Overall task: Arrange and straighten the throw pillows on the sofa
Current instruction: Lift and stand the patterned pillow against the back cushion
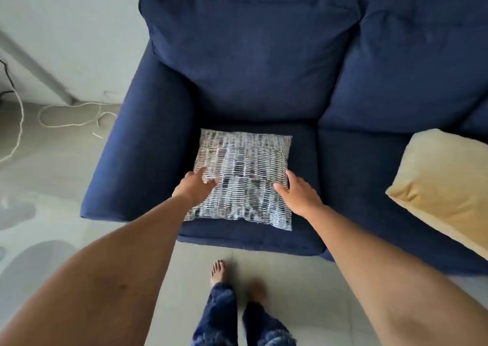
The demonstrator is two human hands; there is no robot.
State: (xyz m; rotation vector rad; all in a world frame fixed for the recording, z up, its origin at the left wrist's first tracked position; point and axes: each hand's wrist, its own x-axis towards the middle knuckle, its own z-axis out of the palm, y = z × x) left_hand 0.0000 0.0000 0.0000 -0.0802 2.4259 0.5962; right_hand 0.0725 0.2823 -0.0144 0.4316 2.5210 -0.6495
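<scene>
White cord [66, 113] looped on floor at far left, beside navy sofa [137, 161] armrest. Patterned black-and-white throw pillow [243, 171] lies flat on left seat cushion, near front edge. Left hand [195, 187] grips pillow's left edge, fingers curled into fabric. Right hand [298, 192] clasps right edge, thumb on top. Yellow pillow [443, 184] tilted on right seat, well apart. Bare feet [219, 271] on tiled floor below.

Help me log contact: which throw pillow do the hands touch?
The black-and-white woven patterned pillow on the left seat; the plain yellow pillow lies untouched.
</scene>
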